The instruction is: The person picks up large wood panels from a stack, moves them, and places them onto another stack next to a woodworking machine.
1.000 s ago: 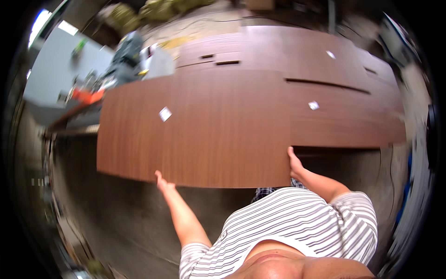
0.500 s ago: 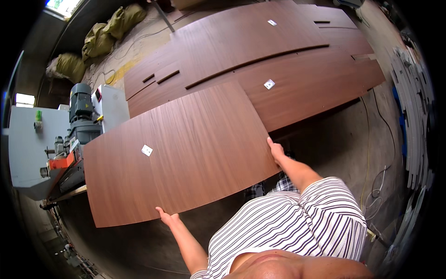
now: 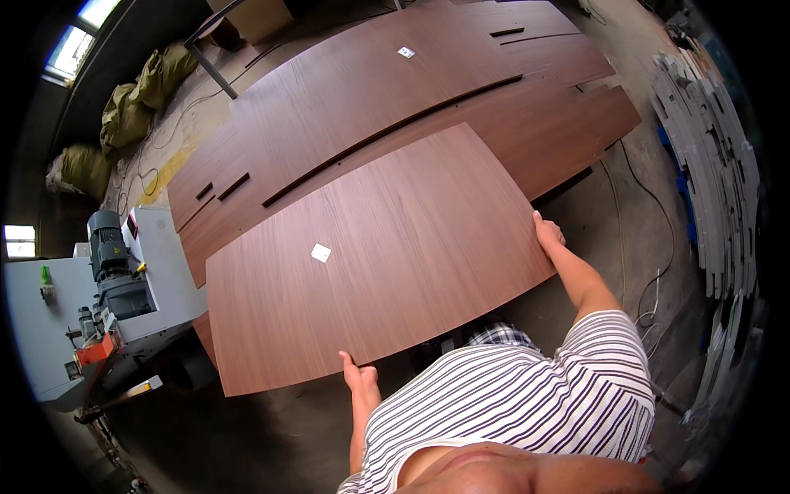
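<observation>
A large brown wood-grain panel (image 3: 395,255) with a small white label (image 3: 321,253) on its face is held in front of me. My left hand (image 3: 360,377) grips its near edge, thumb on top and the other fingers hidden beneath. At the right edge, my right hand (image 3: 549,232) is closed on the same panel, thumb upward. Beyond it, more brown panels (image 3: 362,99) of the same finish lie stacked, one of them with a white label. The held panel overlaps the near side of this stack; whether it touches cannot be told.
On the left stands a grey-white machine (image 3: 169,272) with a dark motor (image 3: 108,245). Green sacks (image 3: 123,115) lie at the far left. A tall pile of grey strips (image 3: 704,181) is at the right, with cables (image 3: 658,198) on the floor beside it.
Both hands have moved to the right with the panel, which now covers the label on the lower stacked panel. My view has shifted, so the machine and stack appear further left.
</observation>
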The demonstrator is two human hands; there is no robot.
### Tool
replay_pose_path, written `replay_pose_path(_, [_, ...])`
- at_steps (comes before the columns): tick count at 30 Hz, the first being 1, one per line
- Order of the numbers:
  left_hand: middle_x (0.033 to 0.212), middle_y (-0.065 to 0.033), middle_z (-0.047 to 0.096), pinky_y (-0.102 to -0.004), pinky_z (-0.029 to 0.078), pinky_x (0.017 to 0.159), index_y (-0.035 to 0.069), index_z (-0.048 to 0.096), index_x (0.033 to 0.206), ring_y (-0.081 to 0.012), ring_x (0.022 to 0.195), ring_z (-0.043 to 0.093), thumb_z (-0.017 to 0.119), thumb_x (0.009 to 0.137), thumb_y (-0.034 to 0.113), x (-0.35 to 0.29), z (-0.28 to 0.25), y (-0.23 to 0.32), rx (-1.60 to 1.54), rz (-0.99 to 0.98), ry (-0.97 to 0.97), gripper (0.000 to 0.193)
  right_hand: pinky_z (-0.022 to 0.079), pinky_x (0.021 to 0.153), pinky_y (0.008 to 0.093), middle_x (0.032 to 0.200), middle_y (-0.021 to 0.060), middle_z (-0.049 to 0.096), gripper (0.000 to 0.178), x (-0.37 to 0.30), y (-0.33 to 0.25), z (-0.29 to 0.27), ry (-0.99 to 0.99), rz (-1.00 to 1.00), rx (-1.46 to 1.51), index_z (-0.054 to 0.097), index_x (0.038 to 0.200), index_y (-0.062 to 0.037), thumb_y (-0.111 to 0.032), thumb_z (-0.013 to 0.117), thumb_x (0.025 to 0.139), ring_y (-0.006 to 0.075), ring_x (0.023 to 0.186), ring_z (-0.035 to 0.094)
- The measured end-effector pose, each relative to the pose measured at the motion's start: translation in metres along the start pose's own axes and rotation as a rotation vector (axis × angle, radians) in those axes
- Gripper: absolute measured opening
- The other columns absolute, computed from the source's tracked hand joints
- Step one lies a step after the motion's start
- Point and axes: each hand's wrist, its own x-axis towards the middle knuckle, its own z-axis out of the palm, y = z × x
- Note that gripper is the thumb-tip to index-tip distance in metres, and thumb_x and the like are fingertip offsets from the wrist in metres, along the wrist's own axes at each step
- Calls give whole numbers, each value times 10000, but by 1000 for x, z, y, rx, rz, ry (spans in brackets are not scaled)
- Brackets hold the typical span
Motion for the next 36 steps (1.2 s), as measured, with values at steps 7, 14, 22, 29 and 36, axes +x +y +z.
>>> replay_pose_path(7, [1207,-94,466,-401,372,971,21,399,1208,-251,1111,447,436,913,280,-39,81,-94,-46,-113,-178,394,383,890,459,1142,207,532,608,94,22,-77,109,11,-182,534,1125,-82,-533,203,887,371,1076,490])
replay_pose_path(14, [1235,-148,384,-414,288,1055,-56,277,1240,-260,1140,399,409,914,289,-75,117,-120,87,-159,-273,493,391,864,464,1129,174,547,604,132,48,-115,143,-23,-166,569,1095,-94,-554,253,862,377,1051,498])
replay_pose_path(22, [1305,-148,313,-390,245,1075,-24,226,1276,-238,1214,333,382,912,314,-68,105,-119,76,-228,-421,521,426,758,467,970,185,607,607,110,43,-147,280,-85,-104,639,885,-77,-584,307,845,388,918,552])
replay_pose_path(29, [1256,-134,358,-369,262,1075,0,255,1248,-231,1208,343,405,893,293,-43,145,-158,-86,-344,-472,484,421,763,480,987,188,597,595,197,-16,-165,345,-237,-135,610,925,-80,-578,292,853,395,919,543])
replay_pose_path(36, [1267,-137,370,-372,245,1085,5,350,1187,-250,1206,353,423,892,263,-61,185,-164,-212,-374,-401,398,414,789,491,1032,196,584,566,240,-58,-155,315,-238,-249,577,1005,-82,-541,273,873,391,972,532])
